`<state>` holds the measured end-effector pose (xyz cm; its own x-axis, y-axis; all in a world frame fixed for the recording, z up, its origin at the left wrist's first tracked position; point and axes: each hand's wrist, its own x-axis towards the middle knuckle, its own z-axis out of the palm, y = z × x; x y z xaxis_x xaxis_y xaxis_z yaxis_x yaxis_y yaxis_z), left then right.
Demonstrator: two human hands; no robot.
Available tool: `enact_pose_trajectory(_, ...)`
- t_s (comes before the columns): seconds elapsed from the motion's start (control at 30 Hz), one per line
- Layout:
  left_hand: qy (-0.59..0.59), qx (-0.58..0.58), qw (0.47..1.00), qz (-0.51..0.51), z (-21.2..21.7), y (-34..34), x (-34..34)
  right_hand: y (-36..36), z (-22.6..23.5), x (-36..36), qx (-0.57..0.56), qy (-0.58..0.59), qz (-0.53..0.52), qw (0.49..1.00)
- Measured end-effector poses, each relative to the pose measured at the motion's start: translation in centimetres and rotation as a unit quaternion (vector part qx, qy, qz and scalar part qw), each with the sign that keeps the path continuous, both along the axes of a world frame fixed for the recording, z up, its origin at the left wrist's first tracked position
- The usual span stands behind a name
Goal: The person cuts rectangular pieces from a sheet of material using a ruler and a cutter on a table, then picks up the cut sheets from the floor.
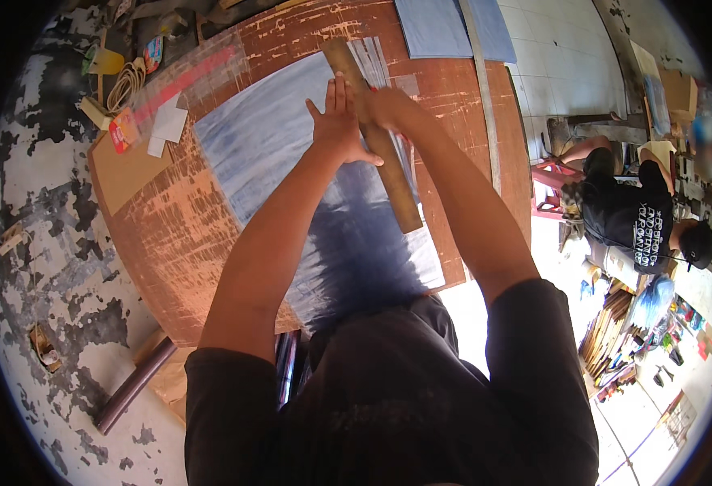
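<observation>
A sheet with a cloudy blue-grey pattern [259,117] lies on the worn brown table [170,235], its near part dark from shadow. A flat brownish straightedge [398,194] rests slantwise along the sheet's right side. My left hand [340,130] is spread out, with fingertips and thumb pressing on the straightedge. Just right of it, my right hand [390,109] is closed at the straightedge's right edge. A bit of red shows by its fingers, but what it grips is blurred and mostly hidden. Thin strips of the sheet [368,57] lie beyond the straightedge.
More blue-grey sheets [445,28] and a long metal strip [481,97] lie at the table's far right. Cardboard [133,174], white paper pieces [165,125] and a coiled cord [127,85] sit at the left. A person in black [627,206] sits off to the right.
</observation>
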<state>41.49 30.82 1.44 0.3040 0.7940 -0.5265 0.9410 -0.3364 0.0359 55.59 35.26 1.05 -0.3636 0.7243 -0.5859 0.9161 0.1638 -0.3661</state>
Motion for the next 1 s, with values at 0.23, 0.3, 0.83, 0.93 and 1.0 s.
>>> enact_pose_trajectory(0.23,-0.031,0.023,0.999,0.022,-0.9,-0.6,-0.3,-15.0,1.6,4.7,-0.056,0.001,-0.086,0.995)
enact_pose_trajectory(0.3,-0.034,0.020,0.999,0.026,-0.9,-0.5,-0.5,-18.4,5.1,4.8,-0.106,-0.019,-0.147,0.983)
enact_pose_trajectory(0.83,-0.033,0.009,0.999,0.028,-0.8,-0.2,-0.5,-5.4,3.4,2.5,0.136,0.074,-0.108,0.982)
enact_pose_trajectory(0.93,-0.022,0.002,1.000,0.001,0.1,0.2,1.0,2.2,-4.1,1.8,0.269,0.048,-0.013,0.962)
enact_pose_trajectory(1.0,-0.021,0.002,1.000,0.008,0.0,0.0,0.5,5.0,-4.4,0.1,0.285,0.038,0.018,0.958)
